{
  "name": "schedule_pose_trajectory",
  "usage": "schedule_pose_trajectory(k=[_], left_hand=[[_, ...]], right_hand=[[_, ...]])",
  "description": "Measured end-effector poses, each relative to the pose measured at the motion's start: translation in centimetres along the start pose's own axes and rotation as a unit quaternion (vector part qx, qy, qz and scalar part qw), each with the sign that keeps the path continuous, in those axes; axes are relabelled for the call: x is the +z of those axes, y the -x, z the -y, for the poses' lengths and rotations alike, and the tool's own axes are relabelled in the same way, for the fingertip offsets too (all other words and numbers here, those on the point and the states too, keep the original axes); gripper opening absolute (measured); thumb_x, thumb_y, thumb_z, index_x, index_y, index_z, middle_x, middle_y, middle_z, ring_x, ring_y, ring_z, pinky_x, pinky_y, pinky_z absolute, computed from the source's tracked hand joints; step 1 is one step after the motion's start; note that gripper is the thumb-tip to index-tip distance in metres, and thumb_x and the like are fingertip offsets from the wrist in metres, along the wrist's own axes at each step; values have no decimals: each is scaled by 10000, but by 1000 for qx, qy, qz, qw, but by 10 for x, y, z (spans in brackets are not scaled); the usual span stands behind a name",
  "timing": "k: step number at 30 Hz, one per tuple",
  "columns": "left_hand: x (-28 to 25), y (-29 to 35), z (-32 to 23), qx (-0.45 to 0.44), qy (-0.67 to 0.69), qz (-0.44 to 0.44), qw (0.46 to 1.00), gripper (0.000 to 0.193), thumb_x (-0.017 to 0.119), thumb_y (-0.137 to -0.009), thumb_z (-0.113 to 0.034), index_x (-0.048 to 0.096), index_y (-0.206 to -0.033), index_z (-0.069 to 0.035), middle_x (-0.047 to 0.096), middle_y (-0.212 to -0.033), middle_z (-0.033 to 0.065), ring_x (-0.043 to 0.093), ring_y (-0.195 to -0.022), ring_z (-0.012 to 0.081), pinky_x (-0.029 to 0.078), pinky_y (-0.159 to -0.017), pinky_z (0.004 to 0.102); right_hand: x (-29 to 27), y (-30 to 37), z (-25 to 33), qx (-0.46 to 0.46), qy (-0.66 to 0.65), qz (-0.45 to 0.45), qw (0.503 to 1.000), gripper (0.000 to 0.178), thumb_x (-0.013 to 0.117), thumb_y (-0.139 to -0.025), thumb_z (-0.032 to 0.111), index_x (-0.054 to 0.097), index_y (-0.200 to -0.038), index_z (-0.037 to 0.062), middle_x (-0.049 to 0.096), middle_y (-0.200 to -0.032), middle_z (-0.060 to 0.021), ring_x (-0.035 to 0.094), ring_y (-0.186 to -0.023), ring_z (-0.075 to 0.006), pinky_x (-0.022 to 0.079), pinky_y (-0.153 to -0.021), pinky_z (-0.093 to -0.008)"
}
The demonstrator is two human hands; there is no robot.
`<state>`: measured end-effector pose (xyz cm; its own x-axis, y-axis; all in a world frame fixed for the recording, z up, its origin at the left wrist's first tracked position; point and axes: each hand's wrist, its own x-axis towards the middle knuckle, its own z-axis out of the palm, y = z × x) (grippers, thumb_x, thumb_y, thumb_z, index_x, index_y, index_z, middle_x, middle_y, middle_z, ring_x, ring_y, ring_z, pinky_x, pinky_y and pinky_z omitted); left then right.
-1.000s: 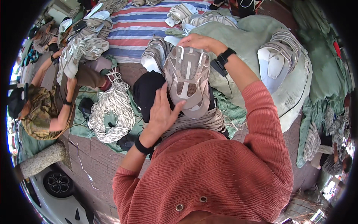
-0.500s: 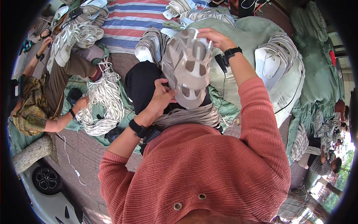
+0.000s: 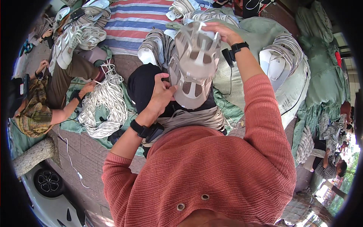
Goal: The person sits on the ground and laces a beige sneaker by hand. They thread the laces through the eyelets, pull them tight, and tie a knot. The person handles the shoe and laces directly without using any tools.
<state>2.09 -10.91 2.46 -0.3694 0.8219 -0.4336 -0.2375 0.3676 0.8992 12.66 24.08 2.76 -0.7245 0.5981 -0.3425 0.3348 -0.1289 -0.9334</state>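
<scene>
Over my lap I have two beige shoe uppers with brown mesh panels, one overlapping the other. My right hand [image 3: 224,32] grips the far, open end of the top shoe upper [image 3: 196,62], which is tilted up. Below it, the toe of the lower shoe upper [image 3: 189,99] points toward me. My left hand [image 3: 163,94] has thumb and fingers on the left edge of this lower one. A bundle of grey-beige laces [image 3: 196,120] lies across my lap, against my sweater. Black cloth [image 3: 143,85] covers my knee at the left.
More stacked uppers [image 3: 151,47] stand just beyond my knee, and others [image 3: 281,56] rest on a pale green sack [image 3: 249,72] at right. At left, a co-worker's hand [image 3: 87,88] touches a heap of white laces [image 3: 104,109]. A striped sheet [image 3: 136,19] lies ahead.
The top upper has been raised and shifted slightly away and right by my right hand, showing more of the lower one. My left hand stays almost in place. The co-worker's hand moved slightly away.
</scene>
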Motion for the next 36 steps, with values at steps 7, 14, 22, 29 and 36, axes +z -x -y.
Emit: schedule_pose_trajectory(k=[7, 14, 22, 29, 36], left_hand=[[-19, 10, -8, 59, -326, 61, 942, 394, 598, -901, -50, 398, -1238, -10, 580, -1042, 151, 640, -853, 213, 545, -612, 349], [28, -26, -26, 310, -484, -70, 815, 975, 702, -824, -460, 182, -1454, 73, 285, -1456, 323, 315, -1360, 427, 334, -1089, 446], [39, -61, -16, 213, -544, 5, 812, 1387, 717, -656, -711, -30, -1455, 142, 111, -1516, 363, 158, -1441, 439, 218, -1173, 428], [54, -50, -16, 200, -564, 41, 800, 1344, 691, -674, -712, 28, -1415, 193, 170, -1472, 407, 252, -1380, 494, 273, -1142, 435], [54, -55, -1, 390, -699, 54, 597, 850, 664, -815, -516, 385, -1429, 2, 246, -1525, 286, 229, -1421, 439, 230, -1113, 582]], right_hand=[[59, 10, -19, -67, 113, 103, 986, 321, 703, -872, 182, 690, -1171, 66, 702, -1009, -21, 618, -861, -104, 504, -771, -253], [79, 23, -45, -149, 201, 7, 968, 323, 594, -943, 197, 645, -1219, 39, 680, -1099, -64, 609, -972, -136, 491, -829, -275], [64, 40, -47, -34, 19, 63, 997, 398, 550, -973, 327, 608, -1281, 82, 638, -1195, -42, 581, -1070, -167, 442, -941, -273], [66, 19, -98, -149, 31, 90, 984, 331, 555, -970, 278, 640, -1197, 53, 655, -1150, -33, 560, -1075, -148, 428, -963, -291], [80, 9, -84, -146, 121, 36, 981, 408, 503, -958, 381, 625, -1222, 94, 663, -1152, -87, 593, -1065, -234, 438, -958, -365]])
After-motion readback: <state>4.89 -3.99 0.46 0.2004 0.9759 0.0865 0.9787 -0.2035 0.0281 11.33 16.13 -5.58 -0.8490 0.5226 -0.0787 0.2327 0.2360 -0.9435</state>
